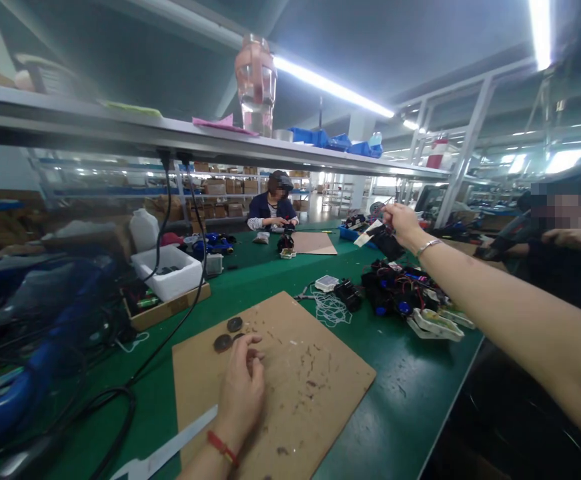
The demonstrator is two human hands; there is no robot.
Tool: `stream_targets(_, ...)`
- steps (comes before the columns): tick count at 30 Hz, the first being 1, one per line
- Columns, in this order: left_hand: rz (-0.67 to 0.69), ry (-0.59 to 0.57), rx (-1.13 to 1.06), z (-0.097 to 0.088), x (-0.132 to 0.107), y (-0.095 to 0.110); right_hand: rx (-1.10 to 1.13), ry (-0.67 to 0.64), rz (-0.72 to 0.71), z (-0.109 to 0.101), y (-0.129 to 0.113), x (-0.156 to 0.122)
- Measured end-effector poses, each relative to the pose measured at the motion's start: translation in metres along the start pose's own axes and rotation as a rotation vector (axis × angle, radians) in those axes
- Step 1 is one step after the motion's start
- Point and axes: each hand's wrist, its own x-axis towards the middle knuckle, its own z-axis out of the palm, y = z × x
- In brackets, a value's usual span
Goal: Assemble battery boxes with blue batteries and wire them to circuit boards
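Cardboard (280, 400), set askew and strewn with brown scraps (311, 383), covers the near part of a green counter (395, 387). A white shelf (180, 133) runs above, carrying a pink-topped bottle (256, 87); lit tubes (335, 87) glow overhead, and a person (273, 203) sits across the counter. Over the counter's far right, a black part (389, 243) is just below the right grip (404, 225), beyond a wiry black pile (395, 287). The part's long axis slopes from upper left to lower right, its lower end toward the right; a cream strip (369, 233) beside it slants down to the left. The part looks dark and dull, its finer details too small to tell. The right grip's fingers are bent in, but I cannot tell whether they clamp it. The left grip (243, 383), fingers loosely curled and apart, is at the cardboard, beside dark discs (223, 343).
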Motion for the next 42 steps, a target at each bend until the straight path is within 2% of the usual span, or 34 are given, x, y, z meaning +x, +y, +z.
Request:
stream_targets(2,0.004,0.000,-0.004,-0.001,0.000,0.003,0.035,-0.024,-0.032,-0.005,-0.023,-0.001)
stream_targets(5,0.007,-0.020,-0.017,-0.002,0.001,0.011,0.076,-0.118,-0.054,-0.006,-0.050,-0.018)
stream_targets(9,0.009,-0.108,-0.053,-0.006,-0.002,0.029,0.128,-0.354,-0.017,0.015,-0.059,-0.059)
stream_targets(11,0.008,-0.160,-0.069,-0.009,-0.006,0.038,0.156,-0.496,0.023,0.035,-0.051,-0.085)
stream_targets(14,0.000,-0.239,-0.145,-0.012,-0.010,0.049,0.219,-0.779,0.079,0.069,-0.030,-0.124)
stream_targets(17,-0.044,-0.238,-0.212,-0.013,-0.010,0.053,0.228,-1.019,0.084,0.100,-0.006,-0.157)
stream_targets(19,-0.109,-0.211,-0.173,-0.015,-0.006,0.053,0.158,-1.230,0.065,0.112,0.007,-0.168)
stream_targets(21,-0.188,-0.251,-0.091,-0.021,-0.001,0.055,0.056,-1.413,0.019,0.115,0.019,-0.168)
stream_targets(23,-0.245,-0.433,-0.023,-0.032,0.006,0.060,-0.020,-1.433,-0.059,0.113,0.032,-0.161)
stream_targets(24,-0.246,-0.543,-0.020,-0.039,0.010,0.063,-0.049,-1.403,-0.096,0.110,0.040,-0.156)
stream_targets(26,-0.208,-0.694,0.042,-0.055,0.016,0.072,-0.101,-1.371,-0.143,0.103,0.058,-0.153)
stream_targets(29,-0.158,-0.829,0.308,-0.078,0.024,0.078,-0.155,-1.476,-0.186,0.098,0.081,-0.164)
stream_targets(31,-0.168,-0.794,0.516,-0.086,0.031,0.073,-0.183,-1.533,-0.234,0.098,0.088,-0.178)
stream_targets(32,-0.168,-0.722,0.600,-0.087,0.035,0.066,-0.199,-1.549,-0.253,0.098,0.089,-0.184)
stream_targets(34,-0.119,-0.494,0.714,-0.081,0.044,0.048,-0.236,-1.562,-0.259,0.098,0.086,-0.192)
stream_targets(35,-0.047,-0.351,0.747,-0.075,0.048,0.037,-0.260,-1.567,-0.248,0.097,0.084,-0.193)
stream_targets(36,0.001,-0.319,0.747,-0.067,0.051,0.026,-0.286,-1.574,-0.235,0.096,0.083,-0.194)
stream_targets(39,0.090,-0.349,0.698,-0.044,0.056,0.000,-0.302,-1.558,-0.210,0.095,0.081,-0.190)
stream_targets(42,0.132,-0.355,0.627,-0.034,0.054,-0.008,-0.179,-1.402,-0.181,0.096,0.086,-0.187)
